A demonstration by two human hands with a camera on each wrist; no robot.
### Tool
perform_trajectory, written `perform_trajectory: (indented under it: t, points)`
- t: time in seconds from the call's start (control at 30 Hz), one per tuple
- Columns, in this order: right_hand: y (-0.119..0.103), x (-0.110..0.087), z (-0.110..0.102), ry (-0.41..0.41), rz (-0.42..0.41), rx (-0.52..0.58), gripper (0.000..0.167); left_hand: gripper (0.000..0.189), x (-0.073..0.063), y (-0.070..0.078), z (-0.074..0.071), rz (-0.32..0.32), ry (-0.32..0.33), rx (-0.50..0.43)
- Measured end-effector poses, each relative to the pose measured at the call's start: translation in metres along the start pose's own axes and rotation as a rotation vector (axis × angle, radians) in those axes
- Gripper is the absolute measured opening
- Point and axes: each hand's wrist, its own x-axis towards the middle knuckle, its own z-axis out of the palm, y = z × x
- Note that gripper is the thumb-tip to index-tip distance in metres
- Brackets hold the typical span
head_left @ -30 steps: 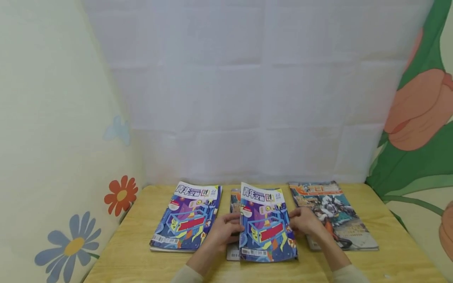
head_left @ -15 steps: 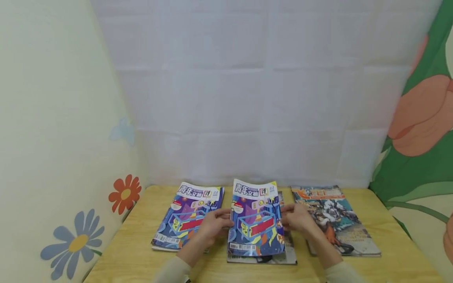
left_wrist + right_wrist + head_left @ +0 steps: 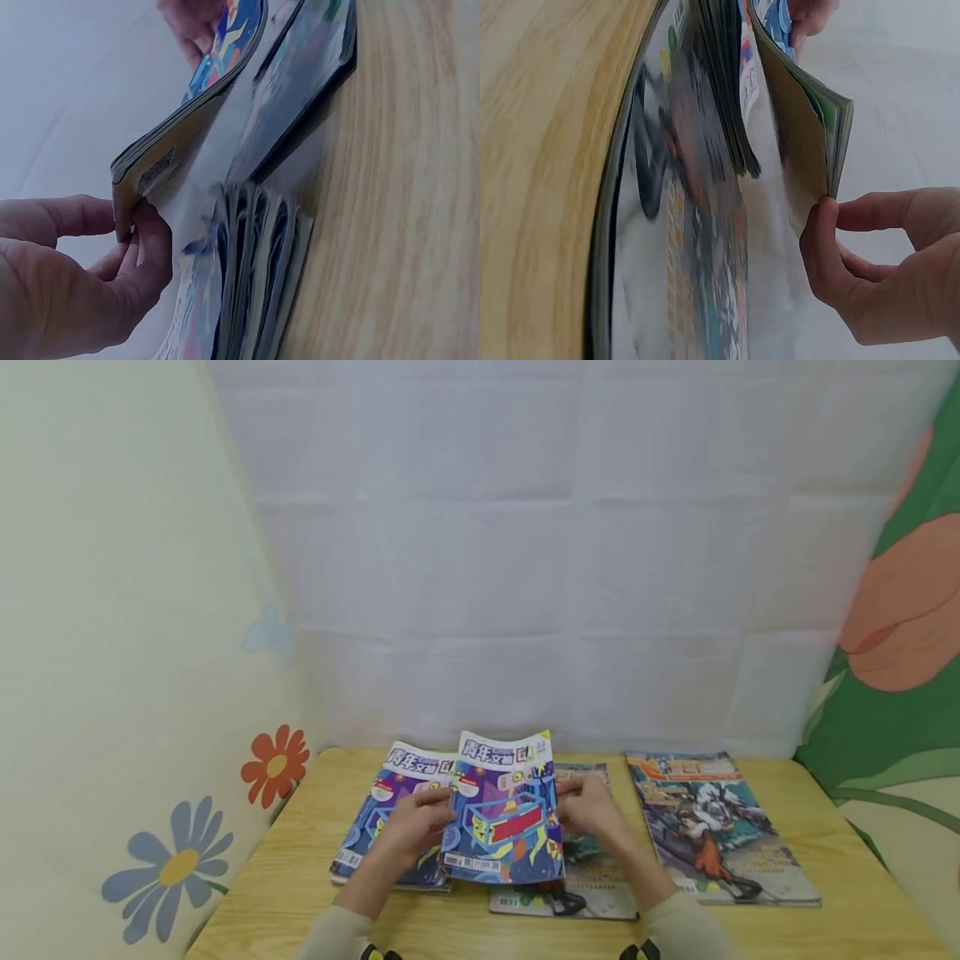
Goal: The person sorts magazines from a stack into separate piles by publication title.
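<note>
A purple and blue magazine point(image 3: 501, 818) hangs in the air between both hands, its cover up and slightly bowed. My left hand point(image 3: 412, 827) pinches its left edge; in the left wrist view, thumb and fingers point(image 3: 154, 240) grip the edge. The right hand point(image 3: 591, 810) pinches the opposite edge, and the right wrist view shows the fingertips point(image 3: 823, 214) closed on it. To the left, partly hidden, lies a stack of magazines point(image 3: 367, 831) with the same cover on top. Under the held magazine's right side lies a comic-style magazine point(image 3: 600, 885) on the table.
Another comic-style magazine point(image 3: 720, 835) lies at the right of the wooden table point(image 3: 847, 868). A white cloth point(image 3: 555, 568) hangs behind the table. Painted walls with flowers point(image 3: 180, 868) stand on both sides.
Both hands have carried the held magazine leftward from over the middle magazine, partly over the left stack. More of the comic-style magazine beneath now shows.
</note>
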Motion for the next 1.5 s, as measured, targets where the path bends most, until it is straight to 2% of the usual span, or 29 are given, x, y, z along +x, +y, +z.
perform_trajectory:
  t: [0.17, 0.3, 0.47, 0.7, 0.9, 1.07, 1.3, 1.5]
  points:
    - [-0.003, 0.001, 0.021, -0.026, 0.011, 0.037, 0.039, 0.055, 0.000, -0.001, -0.020, -0.045, 0.046, -0.018]
    - [-0.005, 0.002, 0.038, -0.050, -0.009, 0.096, 0.038, 0.054, 0.001, 0.001, -0.036, -0.031, 0.094, -0.054]
    - [-0.008, 0.003, 0.056, -0.054, -0.035, 0.174, 0.035, 0.056, 0.003, 0.005, -0.051, -0.019, 0.142, -0.042]
    - [-0.011, 0.003, 0.074, -0.088, -0.035, 0.272, 0.038, 0.056, 0.003, 0.011, -0.067, -0.057, 0.184, 0.045]
    - [-0.019, 0.004, 0.094, -0.090, -0.026, 0.307, 0.037, 0.053, 0.000, 0.017, -0.086, -0.042, 0.226, 0.151]
    - [-0.021, 0.005, 0.111, -0.120, -0.051, 0.345, 0.035, 0.051, -0.001, 0.017, -0.101, -0.055, 0.254, 0.166]
    - [-0.021, 0.007, 0.133, -0.098, -0.037, 0.313, 0.034, 0.048, -0.001, 0.014, -0.117, -0.042, 0.275, 0.243]
    - [-0.020, 0.007, 0.141, -0.102, -0.027, 0.298, 0.033, 0.047, 0.000, 0.011, -0.121, -0.024, 0.267, 0.303]
